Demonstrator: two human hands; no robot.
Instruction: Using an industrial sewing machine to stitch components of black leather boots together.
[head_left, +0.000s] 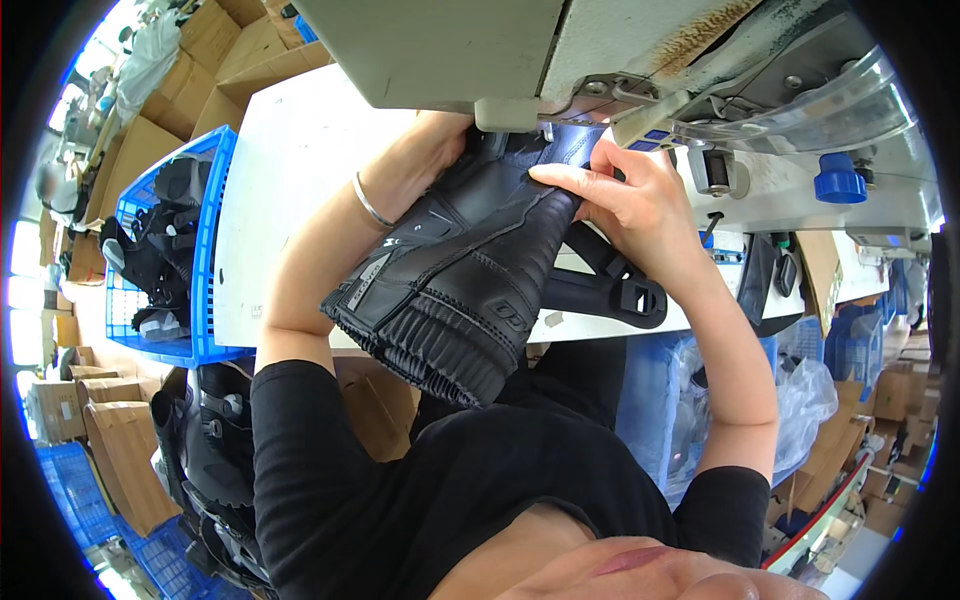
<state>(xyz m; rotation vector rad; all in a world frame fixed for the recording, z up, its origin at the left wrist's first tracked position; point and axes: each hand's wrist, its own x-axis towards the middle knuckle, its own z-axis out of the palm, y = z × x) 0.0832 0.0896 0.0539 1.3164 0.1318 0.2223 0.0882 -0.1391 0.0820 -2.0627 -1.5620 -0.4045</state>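
A black leather boot upper (440, 270) with a gathered elastic cuff lies under the head of a sewing machine (450, 60), its cuff toward me. My left hand (440, 145) grips the upper's far left side, its fingers partly hidden by the upper and the machine. On the far right side, my right hand (635, 195) holds the upper's edge, thumb and forefinger stretched along it beside the needle area. Below that hand a black strap (635, 298) with a slotted end hangs out from the upper. The machine hides the far end of the upper.
A blue plastic basket (215, 270) of black shoe parts stands left of the white table (285, 150). More black boots (215, 440) are stacked beneath it. A blue bin (650, 400) with plastic bags is below right. Cardboard boxes (130, 450) stand farther left.
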